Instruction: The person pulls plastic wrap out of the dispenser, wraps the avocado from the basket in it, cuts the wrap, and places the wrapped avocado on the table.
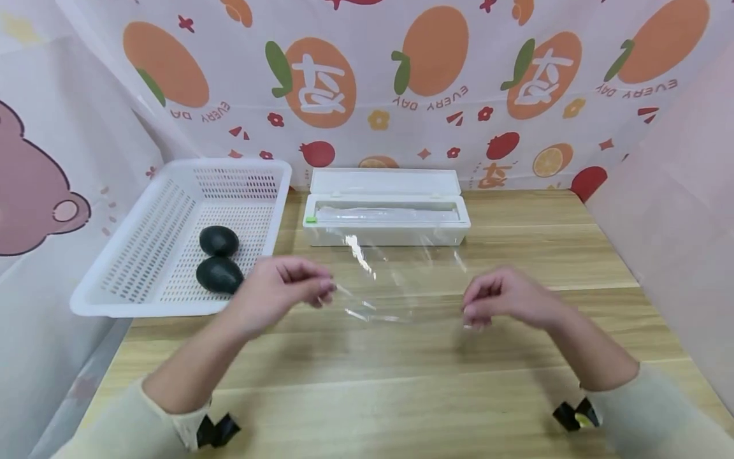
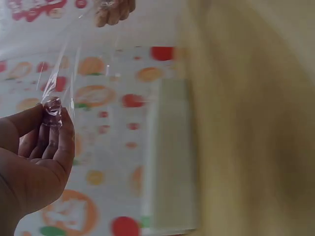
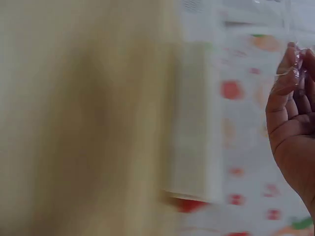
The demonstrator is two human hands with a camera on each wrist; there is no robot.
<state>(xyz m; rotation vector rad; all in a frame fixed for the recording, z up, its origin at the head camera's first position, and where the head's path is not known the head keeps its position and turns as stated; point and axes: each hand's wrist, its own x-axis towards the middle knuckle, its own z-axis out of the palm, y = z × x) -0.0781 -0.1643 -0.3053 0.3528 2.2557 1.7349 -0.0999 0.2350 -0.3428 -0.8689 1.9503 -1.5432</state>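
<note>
A clear sheet of plastic wrap [image 1: 378, 290] stretches between the two hands above the wooden table. The left hand [image 1: 289, 287] pinches one corner of it between thumb and fingers; in the left wrist view the film bunches at the fingertips [image 2: 52, 112]. On the other side, the right hand [image 1: 504, 298] pinches the opposite corner, and the right wrist view shows crumpled film at its fingers [image 3: 288, 81]. Behind the sheet stands a white wrap dispenser box [image 1: 385, 236], lid raised, with a roll of film [image 1: 387, 215] inside. Whether the sheet still joins the roll is hard to tell.
A white perforated basket [image 1: 92, 307] stands at the left of the table, holding two dark green avocados [image 1: 219, 241], which lie near the left forearm. A fruit-printed cloth [image 1: 355, 140] hangs behind the table [image 1: 367, 408]. Pale cloth hangs at both sides.
</note>
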